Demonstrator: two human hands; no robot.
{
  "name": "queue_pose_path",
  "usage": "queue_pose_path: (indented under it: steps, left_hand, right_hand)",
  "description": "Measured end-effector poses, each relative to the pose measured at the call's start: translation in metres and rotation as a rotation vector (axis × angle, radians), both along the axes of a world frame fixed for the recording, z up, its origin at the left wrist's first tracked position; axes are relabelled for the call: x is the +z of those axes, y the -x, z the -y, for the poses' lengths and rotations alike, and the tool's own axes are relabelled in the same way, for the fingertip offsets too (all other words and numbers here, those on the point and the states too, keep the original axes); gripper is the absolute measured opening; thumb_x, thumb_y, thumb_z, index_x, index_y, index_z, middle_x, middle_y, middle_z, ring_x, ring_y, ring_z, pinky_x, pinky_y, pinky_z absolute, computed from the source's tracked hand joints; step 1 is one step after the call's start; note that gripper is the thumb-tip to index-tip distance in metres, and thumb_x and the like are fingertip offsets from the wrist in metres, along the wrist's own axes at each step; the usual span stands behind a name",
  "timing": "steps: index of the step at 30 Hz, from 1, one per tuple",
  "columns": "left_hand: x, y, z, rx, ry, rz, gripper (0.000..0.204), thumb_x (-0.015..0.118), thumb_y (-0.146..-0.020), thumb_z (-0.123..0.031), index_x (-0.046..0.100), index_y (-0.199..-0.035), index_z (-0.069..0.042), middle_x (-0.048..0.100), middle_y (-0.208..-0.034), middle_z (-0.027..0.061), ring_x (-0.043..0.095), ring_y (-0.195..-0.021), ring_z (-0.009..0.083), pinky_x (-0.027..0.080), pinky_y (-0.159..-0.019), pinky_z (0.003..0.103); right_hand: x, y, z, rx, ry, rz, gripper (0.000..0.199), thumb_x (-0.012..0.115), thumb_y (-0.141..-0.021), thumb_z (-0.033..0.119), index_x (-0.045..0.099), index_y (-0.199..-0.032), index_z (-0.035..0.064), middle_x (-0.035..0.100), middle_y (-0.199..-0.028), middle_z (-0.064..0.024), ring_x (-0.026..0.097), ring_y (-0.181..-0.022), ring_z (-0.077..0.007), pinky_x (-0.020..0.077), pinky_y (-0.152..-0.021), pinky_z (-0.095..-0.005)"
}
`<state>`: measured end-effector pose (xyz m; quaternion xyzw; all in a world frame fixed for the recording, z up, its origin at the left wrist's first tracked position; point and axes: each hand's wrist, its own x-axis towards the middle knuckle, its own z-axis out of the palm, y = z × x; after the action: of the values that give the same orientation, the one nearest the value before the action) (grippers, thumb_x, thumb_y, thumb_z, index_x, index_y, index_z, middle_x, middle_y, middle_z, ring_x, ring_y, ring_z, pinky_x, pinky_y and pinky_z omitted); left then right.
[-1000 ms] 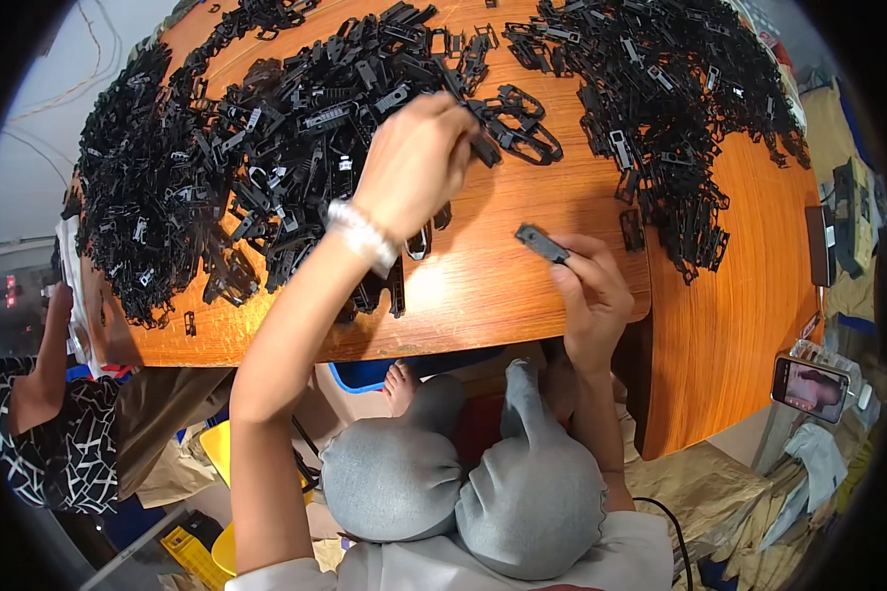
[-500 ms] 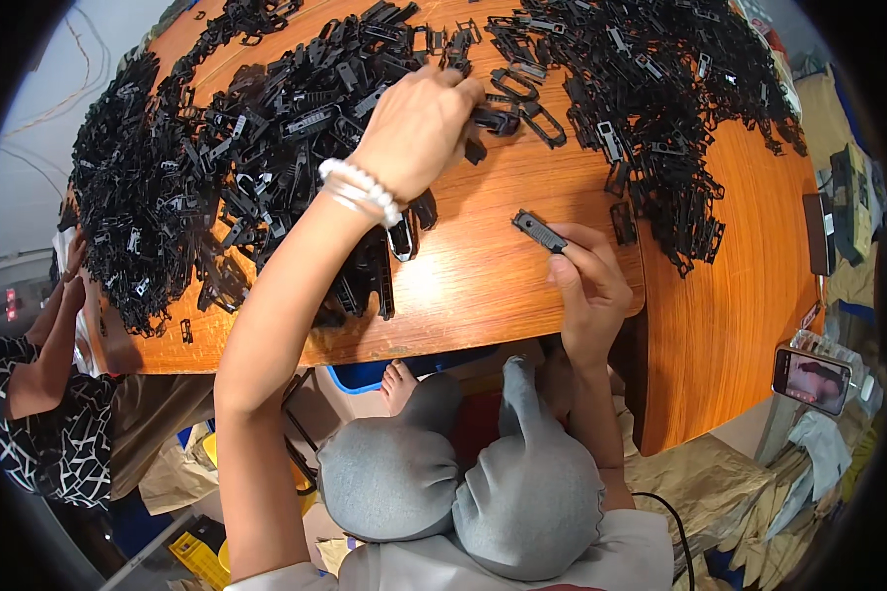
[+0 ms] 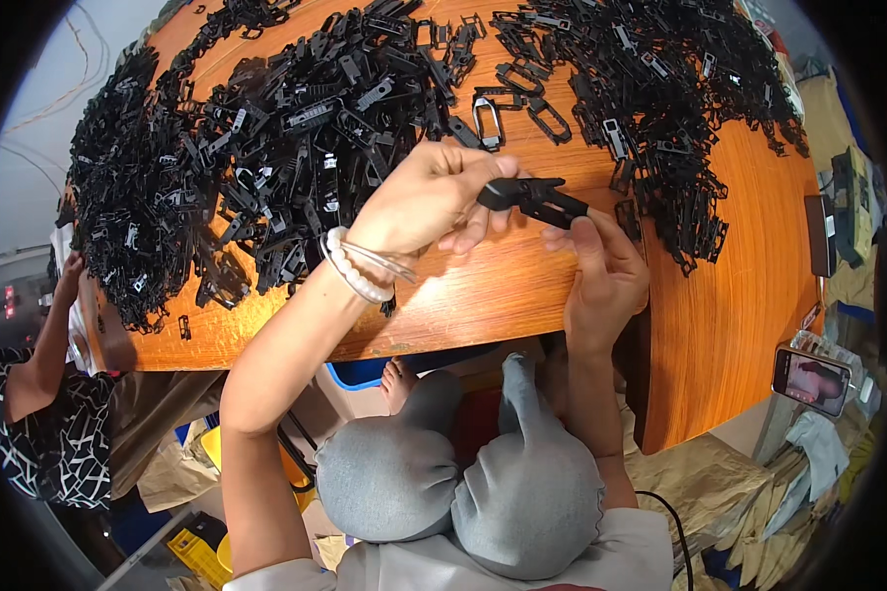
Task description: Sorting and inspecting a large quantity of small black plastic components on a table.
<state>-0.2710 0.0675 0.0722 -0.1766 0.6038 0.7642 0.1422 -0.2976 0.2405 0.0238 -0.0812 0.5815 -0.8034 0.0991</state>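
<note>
Orange wooden desk (image 3: 483,295), heaped with black plastic clips (image 3: 296,148). Head view: left hand (image 3: 419,202) fingers pinched shut on a black clip piece (image 3: 532,197), long axis left-right, just above desk; right hand (image 3: 606,271) fingers touch its right end from below.

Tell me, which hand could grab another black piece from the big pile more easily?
Probably the left hand. It sits right beside the big pile of black plastic pieces, pinching one end of the black part. The right hand is nearer the table edge, steadying the part's other end.
</note>
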Motion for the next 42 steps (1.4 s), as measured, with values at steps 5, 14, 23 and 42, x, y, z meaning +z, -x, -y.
queue_pose_path:
  steps: [5,14,23,42]
  left_hand:
    - [0.003,-0.009,-0.02,0.008,0.083,-0.101,0.05,0.043,-0.094,-0.039,0.054,-0.062,-0.001,0.046,-0.048,0.0004,0.036,-0.038,0.0053,0.029,-0.036,0.02]
    - [-0.016,-0.017,-0.027,0.045,0.175,-0.217,0.016,0.068,-0.08,-0.014,0.065,-0.085,0.001,0.063,-0.069,-0.0004,0.048,-0.056,0.0018,0.036,-0.048,0.017]
    - [-0.003,-0.021,-0.033,0.033,-0.03,-0.201,0.015,0.066,-0.081,-0.015,0.065,-0.082,0.0,0.062,-0.068,-0.0008,0.048,-0.06,0.0026,0.039,-0.053,0.019]
    - [-0.019,0.066,0.066,-0.216,1.652,-0.665,0.022,0.062,-0.066,0.0,0.067,-0.087,-0.005,0.056,-0.091,0.0101,0.053,-0.094,0.0256,0.046,-0.081,0.033]
  right_hand:
    - [-0.002,-0.001,-0.004,-0.05,-0.069,0.043,0.016,0.058,-0.085,0.007,0.061,-0.087,-0.0079,0.064,-0.073,-0.0116,0.059,-0.064,-0.0126,0.0454,-0.065,-0.0218]
    - [-0.008,-0.009,-0.008,0.059,-0.064,-0.067,0.011,0.058,-0.081,0.001,0.061,-0.09,-0.0052,0.06,-0.078,-0.0072,0.055,-0.068,-0.0093,0.0413,-0.059,-0.0213]
    - [-0.002,-0.004,-0.016,0.223,-0.046,-0.064,0.023,0.057,-0.084,0.008,0.057,-0.102,-0.0063,0.057,-0.086,-0.0077,0.052,-0.068,-0.0096,0.0382,-0.054,-0.02]
    - [-0.011,-0.004,-0.01,0.15,-0.056,0.064,0.019,0.049,-0.087,0.001,0.055,-0.103,-0.0078,0.06,-0.081,-0.0119,0.057,-0.067,-0.0118,0.0425,-0.057,-0.0207]
